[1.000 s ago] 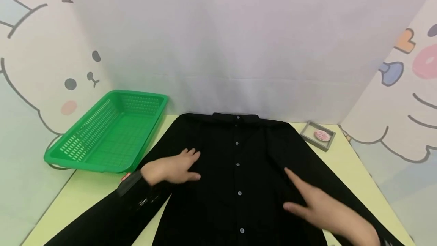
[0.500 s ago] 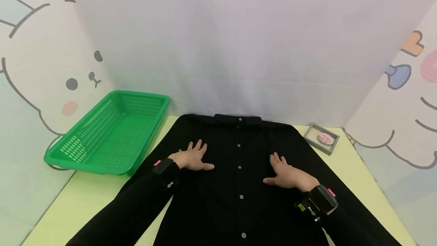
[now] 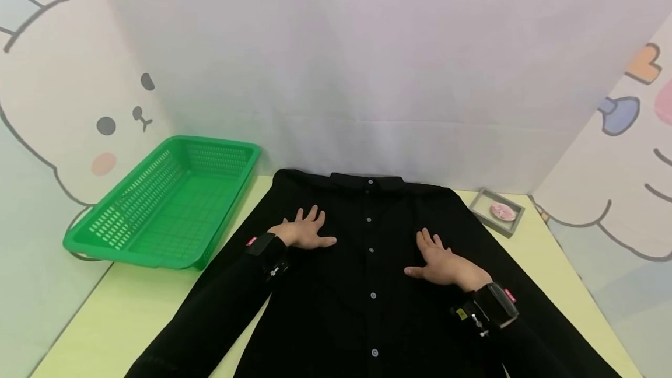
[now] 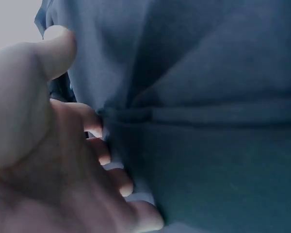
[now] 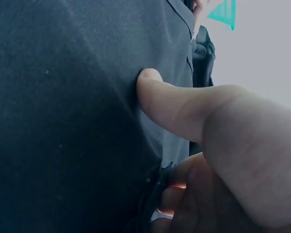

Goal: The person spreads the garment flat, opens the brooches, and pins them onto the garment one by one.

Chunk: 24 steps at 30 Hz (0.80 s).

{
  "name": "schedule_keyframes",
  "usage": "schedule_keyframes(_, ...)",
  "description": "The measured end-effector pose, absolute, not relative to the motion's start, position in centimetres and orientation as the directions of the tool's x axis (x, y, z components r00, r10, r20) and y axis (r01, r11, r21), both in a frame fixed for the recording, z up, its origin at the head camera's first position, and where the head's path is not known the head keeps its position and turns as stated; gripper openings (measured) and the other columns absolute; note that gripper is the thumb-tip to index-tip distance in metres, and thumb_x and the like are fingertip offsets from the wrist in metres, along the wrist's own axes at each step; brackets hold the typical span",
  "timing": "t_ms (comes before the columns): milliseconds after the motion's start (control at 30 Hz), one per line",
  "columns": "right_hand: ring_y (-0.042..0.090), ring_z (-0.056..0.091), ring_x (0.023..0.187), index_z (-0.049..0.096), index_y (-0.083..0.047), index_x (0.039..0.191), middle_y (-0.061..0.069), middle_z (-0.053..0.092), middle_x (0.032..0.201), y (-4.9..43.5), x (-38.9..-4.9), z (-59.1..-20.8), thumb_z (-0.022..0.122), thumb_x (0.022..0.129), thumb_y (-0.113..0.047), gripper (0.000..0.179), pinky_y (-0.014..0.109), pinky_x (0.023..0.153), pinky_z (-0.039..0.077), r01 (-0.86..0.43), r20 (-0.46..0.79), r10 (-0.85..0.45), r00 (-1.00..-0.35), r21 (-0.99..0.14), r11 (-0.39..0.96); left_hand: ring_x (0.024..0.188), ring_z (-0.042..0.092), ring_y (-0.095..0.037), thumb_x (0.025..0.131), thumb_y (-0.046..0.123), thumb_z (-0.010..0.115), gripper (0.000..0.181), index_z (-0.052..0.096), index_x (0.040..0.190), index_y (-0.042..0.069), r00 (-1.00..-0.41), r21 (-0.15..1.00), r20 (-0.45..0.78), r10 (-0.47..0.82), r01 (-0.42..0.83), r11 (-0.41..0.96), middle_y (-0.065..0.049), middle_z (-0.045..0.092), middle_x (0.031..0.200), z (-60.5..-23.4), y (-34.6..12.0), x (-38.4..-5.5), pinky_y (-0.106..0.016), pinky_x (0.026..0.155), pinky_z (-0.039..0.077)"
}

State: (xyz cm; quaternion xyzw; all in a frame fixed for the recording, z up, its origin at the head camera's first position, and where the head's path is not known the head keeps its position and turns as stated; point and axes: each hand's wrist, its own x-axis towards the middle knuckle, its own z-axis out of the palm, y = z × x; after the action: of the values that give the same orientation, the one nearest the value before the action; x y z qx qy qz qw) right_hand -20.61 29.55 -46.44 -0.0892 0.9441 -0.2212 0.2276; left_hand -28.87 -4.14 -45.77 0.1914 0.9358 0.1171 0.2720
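Note:
A black button-up shirt (image 3: 346,284) lies spread front side up on the table, its collar toward the back wall. My left hand (image 3: 304,232) rests on the chest at the left of the button row, fingers spread. On the other side of the buttons, my right hand (image 3: 443,264) lies on the cloth with its fingers straight and thumb out. In the left wrist view, the fingertips touch the dark fabric (image 4: 218,170) beside a fold. The right wrist view has the thumb and fingertips against the shirt too. Neither hand pinches the cloth.
A green plastic basket (image 3: 210,249) stands at the left of the shirt. At the back right is a small grey tray (image 3: 480,216) holding a pink oval object (image 3: 503,212). The pale yellow table (image 3: 105,325) meets a white wall (image 3: 367,63) behind the collar.
My right hand has come in from the lower right onto the shirt. My left hand has moved right and slightly toward the collar. The shirt lies nearly the same.

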Motion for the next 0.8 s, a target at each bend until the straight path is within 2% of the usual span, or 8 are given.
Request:
schedule_keyframes(200, 0.061, -0.004, 0.15, 0.004, 0.014, 0.159, 0.037, -0.006, 0.166, 29.6, -20.6, -46.6, 0.066, 0.101, -0.043, 0.102, 0.078, 0.117, 0.005, -0.077, -0.368, -0.264, -0.892, -0.452, 0.889, 0.158, -0.005, -0.046, 0.099, 0.057, 0.061, 0.096, 0.005, 0.168, 0.019, -0.81, 0.339, -0.43, 0.399, 0.265, 0.903, -0.012, -0.015, 0.173, -46.3, -5.5, -27.3, -0.075, 0.122, 0.006)
schedule_keyframes(467, 0.061, -0.004, 0.15, 0.004, 0.014, 0.159, 0.037, -0.006, 0.166, 29.6, -20.8, -46.4, 0.066, 0.101, -0.041, 0.102, 0.077, 0.118, 0.006, -0.07, -0.386, -0.26, -0.885, -0.442, 0.894, 0.159, -0.006, -0.043, 0.096, 0.061, 0.063, 0.101, 0.003, 0.168, 0.025, -0.818, 0.299, -0.48, 0.318, 0.188, 0.936, -0.007, -0.016, 0.174, -46.2, -5.6, -25.7, -0.079, 0.118, 0.006)
schedule_keyframes(633, 0.065, 0.0, 0.148, 0.009, 0.014, 0.159, 0.04, -0.001, 0.164, 28.9, -19.4, -46.3, 0.067, 0.101, -0.039, 0.098, 0.077, 0.117, 0.013, -0.103, -0.351, -0.268, -0.897, -0.424, 0.9, 0.158, 0.002, -0.048, 0.099, 0.054, 0.064, 0.097, 0.006, 0.168, 0.017, -0.817, 0.346, -0.446, 0.366, 0.22, 0.912, -0.016, -0.008, 0.174, -46.1, -7.4, -24.3, -0.08, 0.117, 0.011)
schedule_keyframes(800, 0.07, 0.002, 0.144, 0.017, 0.008, 0.161, 0.043, 0.004, 0.163, 29.4, -15.2, -46.6, 0.07, 0.097, -0.043, 0.097, 0.082, 0.111, 0.015, -0.118, -0.372, -0.317, -0.872, -0.47, 0.875, 0.154, 0.012, -0.055, 0.105, 0.036, 0.06, 0.078, 0.022, 0.164, 0.004, -0.778, 0.432, -0.402, 0.483, 0.304, 0.849, -0.028, 0.008, 0.17, -45.4, -11.2, -20.9, -0.078, 0.115, 0.021)
